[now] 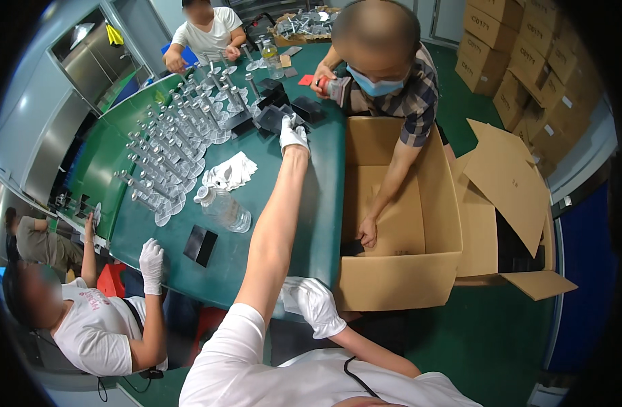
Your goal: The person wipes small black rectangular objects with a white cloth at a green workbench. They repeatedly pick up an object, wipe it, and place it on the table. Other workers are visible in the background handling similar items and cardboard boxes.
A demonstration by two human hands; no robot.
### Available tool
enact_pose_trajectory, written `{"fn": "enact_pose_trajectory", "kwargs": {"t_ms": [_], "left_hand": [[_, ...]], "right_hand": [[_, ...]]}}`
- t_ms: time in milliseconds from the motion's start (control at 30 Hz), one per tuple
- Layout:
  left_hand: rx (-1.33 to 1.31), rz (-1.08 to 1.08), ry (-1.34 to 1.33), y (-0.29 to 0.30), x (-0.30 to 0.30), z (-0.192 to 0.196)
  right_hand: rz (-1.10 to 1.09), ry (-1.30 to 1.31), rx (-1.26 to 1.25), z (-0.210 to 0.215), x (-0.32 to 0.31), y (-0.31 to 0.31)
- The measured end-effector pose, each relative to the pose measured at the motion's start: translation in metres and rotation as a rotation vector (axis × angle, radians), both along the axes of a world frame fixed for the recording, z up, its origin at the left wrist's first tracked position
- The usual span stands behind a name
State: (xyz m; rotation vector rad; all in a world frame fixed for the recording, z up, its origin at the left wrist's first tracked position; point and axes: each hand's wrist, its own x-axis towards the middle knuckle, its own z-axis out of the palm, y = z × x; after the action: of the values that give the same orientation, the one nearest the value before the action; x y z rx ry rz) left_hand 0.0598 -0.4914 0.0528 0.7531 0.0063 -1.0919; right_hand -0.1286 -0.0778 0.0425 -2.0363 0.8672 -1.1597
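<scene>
"Where can a hand pass?"
"Along the bare green desk (321, 210), between the left arm (273, 224) and the open brown cardboard box (392, 283)."
"What blocks the far end?"
"The white-gloved left hand (294, 138) and the black bent pieces (273, 118)."
"And left of the arm?"
"A clear plastic bottle (226, 212), a white cloth pile (232, 171), then many grey metal posts (167, 165) on clear round discs."

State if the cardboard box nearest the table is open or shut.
Open: the box shows its inner walls, a co-worker's hand inside.
</scene>
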Motion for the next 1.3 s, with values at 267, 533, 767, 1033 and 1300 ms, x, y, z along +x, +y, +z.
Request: {"fn": "enact_pose_trajectory", "kwargs": {"t_ms": [267, 533, 767, 1033, 1300], "left_hand": [[0.26, -0.237, -0.975, 0.169, -0.042, 0.061], [0.412, -0.232, -1.789, 0.391, -0.027, 0.06], [0.58, -0.268, -2.101, 0.504, -0.058, 0.051], [0.605, -0.016, -1.739, 0.507, -0.032, 0.007], [0.237, 0.175, -1.841, 0.48, -0.009, -0.061]], "right_hand": [[-0.148, 0.028, -0.197, 0.019, 0.005, -0.008], [-0.3, -0.043, 0.269, -0.004, -0.031, -0.007], [-0.548, -0.261, 0.462, -0.003, -0.069, -0.015], [-0.064, -0.138, 0.169, 0.034, 0.007, 0.004], [0.036, 0.421, -0.456, 0.033, 0.036, -0.011]]}}
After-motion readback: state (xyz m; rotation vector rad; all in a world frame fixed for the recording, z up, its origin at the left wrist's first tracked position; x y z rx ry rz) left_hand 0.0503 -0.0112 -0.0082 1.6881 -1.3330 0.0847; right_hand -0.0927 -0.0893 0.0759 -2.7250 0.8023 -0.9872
